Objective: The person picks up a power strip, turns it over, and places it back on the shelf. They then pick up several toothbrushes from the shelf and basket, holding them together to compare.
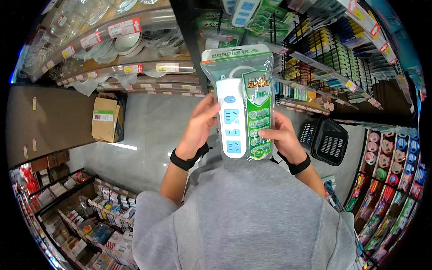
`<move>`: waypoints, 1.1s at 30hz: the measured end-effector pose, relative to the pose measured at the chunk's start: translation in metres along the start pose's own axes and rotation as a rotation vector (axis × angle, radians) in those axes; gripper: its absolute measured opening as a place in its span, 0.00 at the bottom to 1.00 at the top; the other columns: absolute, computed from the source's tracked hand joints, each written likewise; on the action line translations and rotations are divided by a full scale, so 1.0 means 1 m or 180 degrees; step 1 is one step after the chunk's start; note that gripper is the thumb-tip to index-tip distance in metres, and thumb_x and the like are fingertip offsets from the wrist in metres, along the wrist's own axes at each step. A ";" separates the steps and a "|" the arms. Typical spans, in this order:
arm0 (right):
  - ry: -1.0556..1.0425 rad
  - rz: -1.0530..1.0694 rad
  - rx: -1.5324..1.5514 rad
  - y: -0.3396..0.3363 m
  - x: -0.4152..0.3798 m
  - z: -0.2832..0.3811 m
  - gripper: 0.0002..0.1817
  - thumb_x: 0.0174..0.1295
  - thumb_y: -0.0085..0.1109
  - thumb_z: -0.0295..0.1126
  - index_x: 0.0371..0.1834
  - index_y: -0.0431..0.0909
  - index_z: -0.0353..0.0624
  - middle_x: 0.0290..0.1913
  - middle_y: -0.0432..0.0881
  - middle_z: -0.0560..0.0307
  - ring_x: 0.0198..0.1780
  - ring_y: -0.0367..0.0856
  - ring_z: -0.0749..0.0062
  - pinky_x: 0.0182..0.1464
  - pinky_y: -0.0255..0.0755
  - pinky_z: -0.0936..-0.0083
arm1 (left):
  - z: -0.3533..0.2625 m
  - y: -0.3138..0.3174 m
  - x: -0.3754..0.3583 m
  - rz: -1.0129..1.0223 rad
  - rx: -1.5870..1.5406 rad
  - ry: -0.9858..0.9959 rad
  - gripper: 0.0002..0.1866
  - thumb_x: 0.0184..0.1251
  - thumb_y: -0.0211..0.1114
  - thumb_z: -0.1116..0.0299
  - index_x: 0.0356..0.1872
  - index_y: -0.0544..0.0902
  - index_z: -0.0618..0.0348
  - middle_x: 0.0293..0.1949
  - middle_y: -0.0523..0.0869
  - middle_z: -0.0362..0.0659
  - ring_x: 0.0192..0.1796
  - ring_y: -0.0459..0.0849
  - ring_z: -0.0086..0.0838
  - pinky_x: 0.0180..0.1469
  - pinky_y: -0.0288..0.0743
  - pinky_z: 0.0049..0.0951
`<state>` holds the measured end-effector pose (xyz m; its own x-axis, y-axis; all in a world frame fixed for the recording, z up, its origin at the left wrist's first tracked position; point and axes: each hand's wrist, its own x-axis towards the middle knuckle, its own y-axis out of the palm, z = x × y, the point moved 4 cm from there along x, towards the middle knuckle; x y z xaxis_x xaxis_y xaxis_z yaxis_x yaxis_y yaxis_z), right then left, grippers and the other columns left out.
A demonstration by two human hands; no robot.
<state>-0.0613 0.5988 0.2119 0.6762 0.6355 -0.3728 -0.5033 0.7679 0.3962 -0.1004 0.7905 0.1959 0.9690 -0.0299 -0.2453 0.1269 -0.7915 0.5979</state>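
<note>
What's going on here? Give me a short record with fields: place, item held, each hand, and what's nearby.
place: shop aisle between stocked shelves
item held: packaged power strip, white with blue sockets, in a clear bag with a green card
left hand: grips the pack's left edge
right hand: grips the pack's right edge, thumb on the front
nearby: cardboard box and black basket on the floor

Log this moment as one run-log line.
left hand: holds packaged power strip | right hand: holds same pack | pack: upright, before shelves | floor: cardboard box, black basket
</note>
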 end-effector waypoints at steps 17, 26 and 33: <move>-0.0096 0.0086 -0.0330 0.007 -0.007 -0.005 0.23 0.50 0.62 0.22 0.52 0.69 0.36 0.48 0.78 0.58 0.48 0.76 0.76 0.52 0.68 0.77 | 0.010 0.011 0.003 -0.0084 -0.0004 0.0379 0.17 0.63 0.55 0.67 0.50 0.71 0.67 0.41 0.80 0.43 0.40 0.80 0.21 0.41 0.74 0.22; -0.0167 0.0061 -0.0383 0.010 -0.009 -0.007 0.24 0.50 0.61 0.21 0.53 0.69 0.36 0.48 0.78 0.58 0.48 0.75 0.77 0.52 0.68 0.78 | 0.010 0.013 0.000 -0.0085 -0.0100 0.0331 0.18 0.63 0.55 0.68 0.51 0.71 0.67 0.41 0.80 0.43 0.39 0.80 0.22 0.40 0.76 0.22; -0.0339 0.0005 -0.0733 0.008 -0.011 -0.007 0.24 0.51 0.61 0.20 0.53 0.69 0.36 0.48 0.77 0.58 0.48 0.75 0.77 0.52 0.68 0.78 | 0.017 0.010 0.003 -0.0216 0.0119 0.0562 0.16 0.62 0.55 0.69 0.48 0.72 0.67 0.39 0.80 0.41 0.38 0.79 0.20 0.39 0.74 0.22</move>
<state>-0.0763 0.5986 0.2127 0.7221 0.6339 -0.2769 -0.6053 0.7728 0.1906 -0.1000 0.7719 0.1885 0.9811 0.1291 -0.1444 0.1883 -0.8104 0.5549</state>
